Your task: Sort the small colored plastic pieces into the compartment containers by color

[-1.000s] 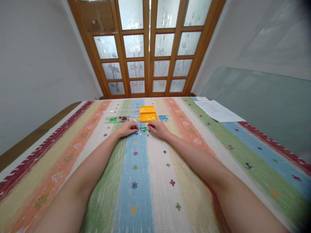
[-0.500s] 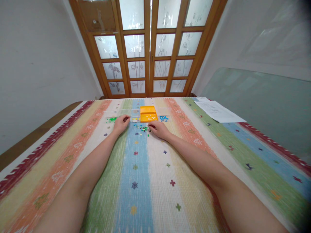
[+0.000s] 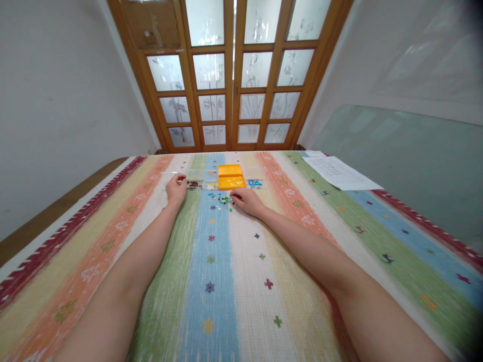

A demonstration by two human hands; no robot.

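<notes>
My left hand (image 3: 175, 190) hovers at the left clear box, its fingertips pinched together; anything between them is too small to make out. It covers the green pieces there. Just right of its fingers lie dark red-brown pieces (image 3: 194, 184) in a clear box. My right hand (image 3: 246, 200) rests on the cloth with thumb and fingers closed beside a loose pile of small mixed-colour pieces (image 3: 223, 200); whether it pinches one is hidden. Behind the pile stands an open orange box (image 3: 231, 170) with pale pieces in its lower half.
Yellow pieces (image 3: 210, 186) sit in a clear compartment left of the orange box, and blue pieces (image 3: 255, 183) in one to its right. White paper sheets (image 3: 335, 172) lie at the far right of the striped tablecloth (image 3: 249, 311).
My left hand has moved left, from the red-brown pieces to above the green ones, uncovering the red-brown pieces. My right hand has stayed beside the pile.
</notes>
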